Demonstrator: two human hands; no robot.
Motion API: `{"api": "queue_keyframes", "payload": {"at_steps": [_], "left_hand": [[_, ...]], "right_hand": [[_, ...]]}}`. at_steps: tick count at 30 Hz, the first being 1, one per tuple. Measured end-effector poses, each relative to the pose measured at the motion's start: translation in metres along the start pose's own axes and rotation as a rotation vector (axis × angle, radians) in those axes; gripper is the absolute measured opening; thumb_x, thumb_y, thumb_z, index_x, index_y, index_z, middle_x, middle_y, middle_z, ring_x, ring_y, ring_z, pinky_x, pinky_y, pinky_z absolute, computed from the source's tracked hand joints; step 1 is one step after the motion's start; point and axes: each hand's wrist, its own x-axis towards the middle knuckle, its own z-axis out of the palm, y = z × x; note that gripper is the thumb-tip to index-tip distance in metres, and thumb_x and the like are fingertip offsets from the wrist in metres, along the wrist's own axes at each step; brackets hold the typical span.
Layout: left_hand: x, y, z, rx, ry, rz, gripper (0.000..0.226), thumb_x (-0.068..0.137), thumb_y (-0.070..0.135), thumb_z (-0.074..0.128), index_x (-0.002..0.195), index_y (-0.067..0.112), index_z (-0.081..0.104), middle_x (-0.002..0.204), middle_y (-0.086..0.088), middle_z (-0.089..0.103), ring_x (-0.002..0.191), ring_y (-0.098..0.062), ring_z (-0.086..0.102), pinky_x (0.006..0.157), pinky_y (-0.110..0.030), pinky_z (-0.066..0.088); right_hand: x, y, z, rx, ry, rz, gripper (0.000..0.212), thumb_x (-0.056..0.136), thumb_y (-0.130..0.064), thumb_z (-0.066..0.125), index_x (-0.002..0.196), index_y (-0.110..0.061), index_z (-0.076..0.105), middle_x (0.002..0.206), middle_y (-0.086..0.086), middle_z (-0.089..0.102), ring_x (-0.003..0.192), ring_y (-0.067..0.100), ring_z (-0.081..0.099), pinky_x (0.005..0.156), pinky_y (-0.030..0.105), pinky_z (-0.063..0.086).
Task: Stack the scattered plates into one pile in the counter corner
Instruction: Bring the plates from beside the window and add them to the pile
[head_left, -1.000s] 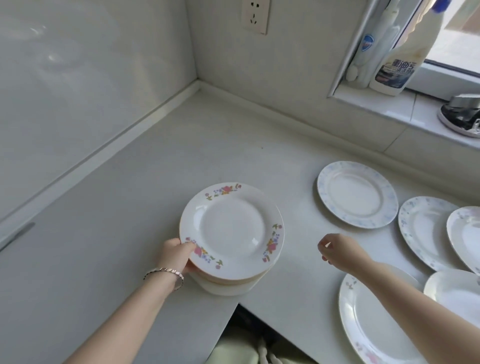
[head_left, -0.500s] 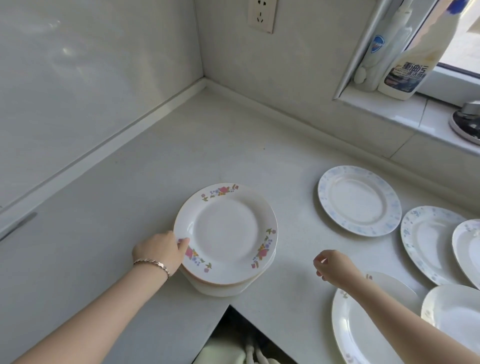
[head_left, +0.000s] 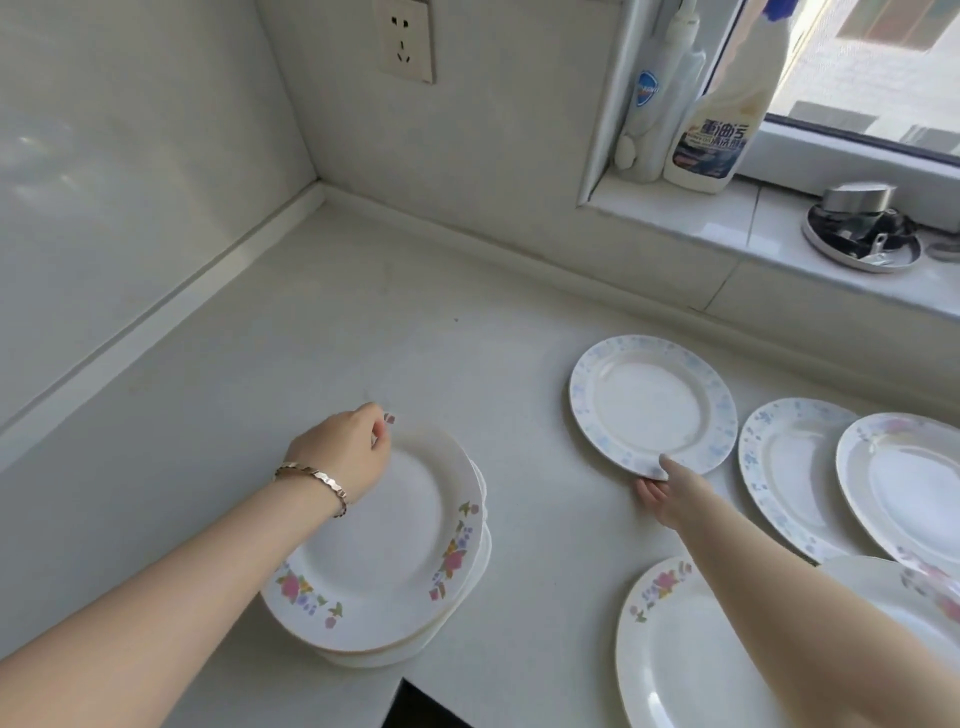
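A pile of pink-flowered white plates (head_left: 395, 551) stands near the counter's front edge. My left hand (head_left: 343, 452) reaches over it and grips the far rim of the top plate. To the right a blue-rimmed plate (head_left: 652, 402) lies flat on the counter (head_left: 311, 364). My right hand (head_left: 667, 491) holds its near rim, thumb on top and fingers under. Further right lie another blue-rimmed plate (head_left: 789, 467), a plate overlapping it (head_left: 909, 483), a pink-flowered plate (head_left: 680, 654) under my forearm and one more (head_left: 935, 597) at the edge of view.
The counter corner (head_left: 322, 192) lies at the back left, between two white walls. A socket (head_left: 405, 39) is on the back wall. On the window sill stand two bottles (head_left: 717, 114) and a metal dish (head_left: 860, 231). A dark gap (head_left: 431, 706) opens below the counter's front edge.
My left hand has moved from the pile's near-left rim over to its far rim. My right hand has reached forward and taken hold of the blue-rimmed plate's near edge.
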Motion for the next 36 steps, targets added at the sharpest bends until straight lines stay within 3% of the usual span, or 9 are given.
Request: {"api": "queue_keyframes", "payload": {"at_steps": [4, 9, 11, 13, 16, 23, 26, 33, 36], "left_hand": [[-0.002, -0.005, 0.005, 0.006, -0.001, 0.006, 0.012, 0.092, 0.026, 0.043, 0.081, 0.024, 0.047, 0.08, 0.009, 0.054, 0.075, -0.021, 0.051, 0.064, -0.024, 0.035], [-0.02, -0.028, 0.005, -0.047, -0.008, -0.052, 0.012, 0.091, 0.025, 0.045, 0.08, 0.027, 0.048, 0.078, 0.008, 0.058, 0.074, -0.023, 0.054, 0.063, -0.026, 0.041], [-0.028, -0.038, 0.002, -0.117, -0.003, -0.109, 0.012, 0.091, 0.022, 0.046, 0.08, 0.025, 0.05, 0.075, 0.005, 0.059, 0.077, -0.028, 0.06, 0.067, -0.031, 0.048], [-0.037, -0.048, -0.001, -0.186, 0.006, -0.16, 0.012, 0.09, 0.019, 0.047, 0.08, 0.023, 0.052, 0.071, 0.006, 0.057, 0.079, -0.03, 0.062, 0.072, -0.035, 0.051], [-0.05, -0.062, -0.003, -0.258, 0.023, -0.226, 0.012, 0.089, 0.019, 0.047, 0.08, 0.023, 0.054, 0.07, 0.01, 0.058, 0.077, -0.028, 0.063, 0.073, -0.036, 0.053], [-0.076, -0.1, 0.003, -0.36, 0.099, -0.368, 0.01, 0.089, 0.021, 0.051, 0.08, 0.021, 0.054, 0.072, 0.003, 0.06, 0.075, -0.028, 0.06, 0.072, -0.032, 0.048], [-0.088, -0.113, 0.007, -0.376, 0.118, -0.416, 0.012, 0.088, 0.018, 0.052, 0.076, 0.022, 0.053, 0.067, 0.006, 0.055, 0.074, -0.026, 0.056, 0.068, -0.028, 0.043], [-0.106, -0.127, 0.005, -0.454, 0.115, -0.486, 0.017, 0.087, 0.015, 0.049, 0.073, 0.023, 0.054, 0.079, -0.005, 0.07, 0.075, -0.03, 0.067, 0.075, -0.037, 0.053], [-0.105, -0.127, 0.003, -0.455, 0.116, -0.484, 0.02, 0.087, 0.015, 0.048, 0.07, 0.024, 0.052, 0.079, -0.006, 0.07, 0.075, -0.03, 0.067, 0.074, -0.038, 0.053]], "right_hand": [[0.003, 0.007, -0.003, 0.09, 0.021, -0.089, 0.043, 0.092, 0.0, 0.052, 0.133, 0.004, 0.041, 0.133, 0.021, 0.053, 0.119, 0.03, 0.056, 0.088, 0.037, 0.049], [-0.01, 0.003, -0.007, 0.064, -0.055, -0.206, 0.042, 0.089, 0.003, 0.054, 0.13, 0.001, 0.045, 0.123, 0.021, 0.058, 0.088, 0.025, 0.064, 0.073, 0.027, 0.058], [-0.02, 0.001, -0.011, 0.073, -0.145, -0.196, 0.036, 0.089, 0.003, 0.053, 0.125, -0.003, 0.048, 0.111, 0.016, 0.063, 0.069, 0.02, 0.07, 0.055, 0.02, 0.059], [-0.032, 0.003, -0.013, 0.033, -0.224, -0.173, 0.024, 0.09, 0.002, 0.053, 0.112, -0.006, 0.052, 0.087, 0.011, 0.072, 0.055, 0.015, 0.071, 0.047, 0.017, 0.056], [-0.055, 0.01, -0.011, -0.108, -0.382, -0.164, 0.01, 0.09, -0.001, 0.053, 0.096, -0.007, 0.057, 0.063, 0.001, 0.074, 0.055, 0.011, 0.071, 0.048, 0.014, 0.054], [-0.111, 0.046, 0.007, -0.453, -0.729, -0.151, 0.018, 0.088, 0.0, 0.051, 0.092, -0.008, 0.066, 0.069, 0.002, 0.073, 0.054, 0.01, 0.067, 0.05, 0.016, 0.053], [-0.124, 0.073, 0.013, -0.592, -0.751, -0.152, 0.016, 0.085, 0.002, 0.055, 0.089, -0.008, 0.068, 0.068, 0.003, 0.072, 0.056, 0.012, 0.067, 0.053, 0.02, 0.055], [-0.132, 0.109, 0.013, -0.786, -0.718, -0.179, 0.017, 0.085, -0.002, 0.059, 0.097, -0.008, 0.069, 0.08, 0.008, 0.073, 0.072, 0.024, 0.069, 0.071, 0.031, 0.058], [-0.136, 0.116, 0.017, -0.805, -0.702, -0.257, 0.016, 0.087, -0.002, 0.056, 0.098, -0.008, 0.067, 0.072, 0.003, 0.072, 0.062, 0.014, 0.069, 0.06, 0.027, 0.059]]}}
